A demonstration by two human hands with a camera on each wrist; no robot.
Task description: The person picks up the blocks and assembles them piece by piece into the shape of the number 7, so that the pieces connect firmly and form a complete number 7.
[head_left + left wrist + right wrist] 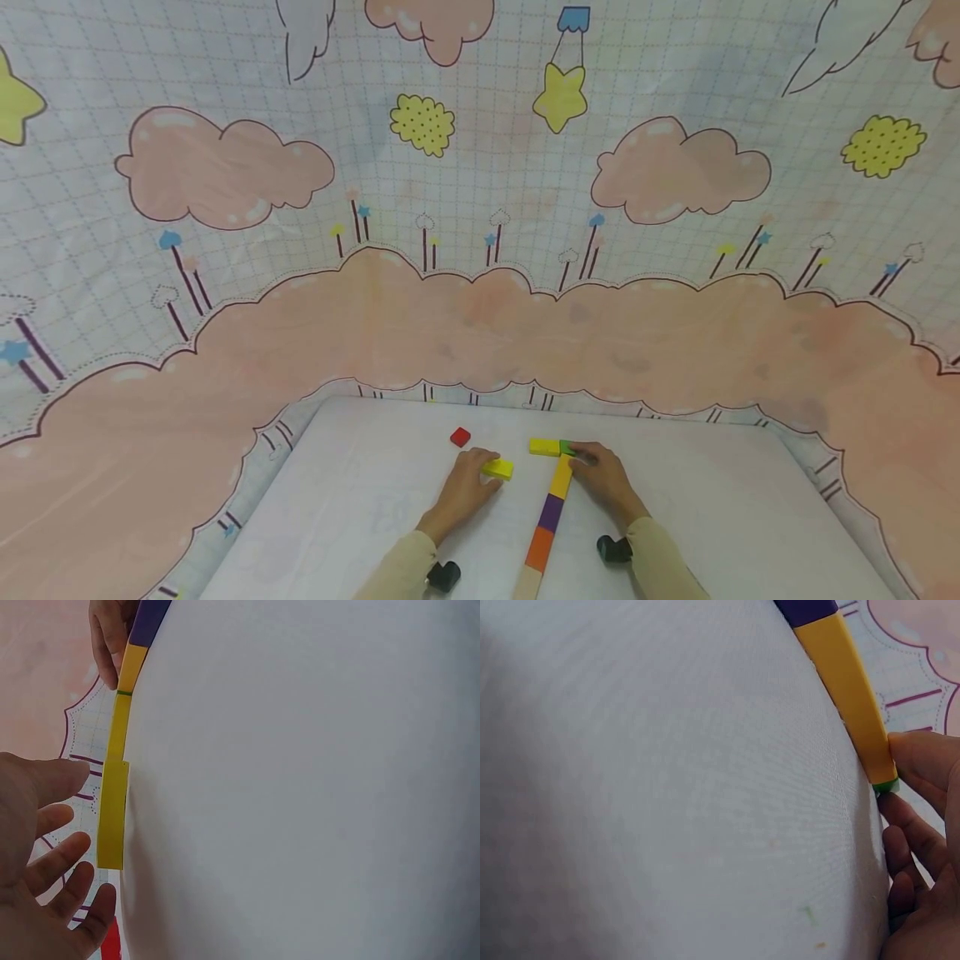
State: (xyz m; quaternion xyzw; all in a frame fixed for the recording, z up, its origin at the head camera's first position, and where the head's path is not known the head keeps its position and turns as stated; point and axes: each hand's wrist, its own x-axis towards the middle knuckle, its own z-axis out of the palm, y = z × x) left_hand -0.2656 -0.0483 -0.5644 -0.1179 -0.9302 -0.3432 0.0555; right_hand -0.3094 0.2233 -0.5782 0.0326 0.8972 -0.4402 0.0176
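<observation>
white table [375,500]: left hand [461,487] open beside yellow block [498,469]; right hand [603,475] pinches green block [567,448].

In front of you there is a white table [360,500] with a plain, smooth surface. On it a row of blocks [547,521] runs away from you: a beige one nearest, then orange, purple and yellow. At its far end a yellow block [543,447] lies across, touching a green block [567,447]. A second yellow block [498,469] lies to the left, apart from the row. A small red block [460,437] lies farther back, near the table's far edge.
</observation>
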